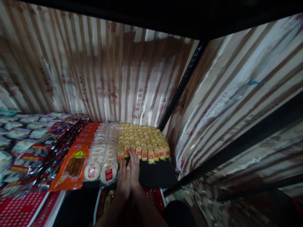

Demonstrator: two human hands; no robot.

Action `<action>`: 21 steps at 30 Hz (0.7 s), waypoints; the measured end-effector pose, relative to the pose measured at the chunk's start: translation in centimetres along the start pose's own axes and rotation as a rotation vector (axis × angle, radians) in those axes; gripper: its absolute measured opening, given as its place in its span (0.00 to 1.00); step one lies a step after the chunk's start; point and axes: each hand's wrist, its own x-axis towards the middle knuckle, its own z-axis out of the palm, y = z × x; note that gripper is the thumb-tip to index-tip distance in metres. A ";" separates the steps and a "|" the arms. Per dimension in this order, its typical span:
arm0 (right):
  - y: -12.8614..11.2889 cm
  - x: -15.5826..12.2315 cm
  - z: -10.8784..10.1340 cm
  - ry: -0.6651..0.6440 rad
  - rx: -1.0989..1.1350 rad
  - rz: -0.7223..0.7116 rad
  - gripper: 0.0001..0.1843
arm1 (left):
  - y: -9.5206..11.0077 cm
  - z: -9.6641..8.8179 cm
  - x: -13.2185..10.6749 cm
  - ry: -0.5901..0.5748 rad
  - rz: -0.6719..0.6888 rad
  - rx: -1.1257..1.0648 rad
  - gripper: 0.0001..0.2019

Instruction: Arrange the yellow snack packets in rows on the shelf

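Note:
My left hand (pixel 123 178) and my right hand (pixel 134 166) reach forward side by side, close together at the shelf's front. The fingers of both are stretched out. Right-hand fingertips reach the front row of small yellow wrapped cakes (pixel 144 153), which have red and white labels and stand in several rows. Just below the leftmost cakes are my left fingertips; whether they touch is unclear. To the left of my hands lie two rows of round white pastries (pixel 108 173) in clear wrappers with red labels.
An orange snack packet (pixel 75 157) and stacks of dark glossy packets (pixel 47 145) lie further left. Red baskets (pixel 23 208) sit below the black shelf (pixel 156 173). A black post (pixel 184 85) rises at the back right, against striped printed sheeting (pixel 94 63).

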 end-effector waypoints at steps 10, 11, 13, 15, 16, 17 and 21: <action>-0.9 3.4 -0.9 -0.256 -0.375 -0.115 0.33 | -0.8 0.7 0.7 -0.059 -0.174 -0.246 0.28; -1.0 3.4 -1.0 -0.274 -0.394 -0.101 0.33 | -1.1 0.7 0.8 -0.062 -0.174 -0.253 0.29; -1.3 3.5 -1.1 -0.303 -0.417 -0.071 0.33 | -1.6 0.9 0.9 -0.057 -0.171 -0.261 0.29; -1.6 3.6 -1.3 -0.314 -0.425 -0.054 0.32 | -2.1 1.2 1.1 -0.041 -0.157 -0.266 0.30; -1.8 3.7 -1.3 -0.314 -0.425 -0.050 0.32 | -2.4 1.4 1.2 -0.028 -0.149 -0.267 0.30; -1.9 3.8 -1.4 -0.315 -0.423 -0.055 0.31 | -2.6 1.5 1.3 -0.015 -0.141 -0.271 0.30; -2.4 4.3 -1.7 -0.373 -0.404 -0.128 0.31 | -3.2 2.0 1.4 0.034 -0.097 -0.300 0.29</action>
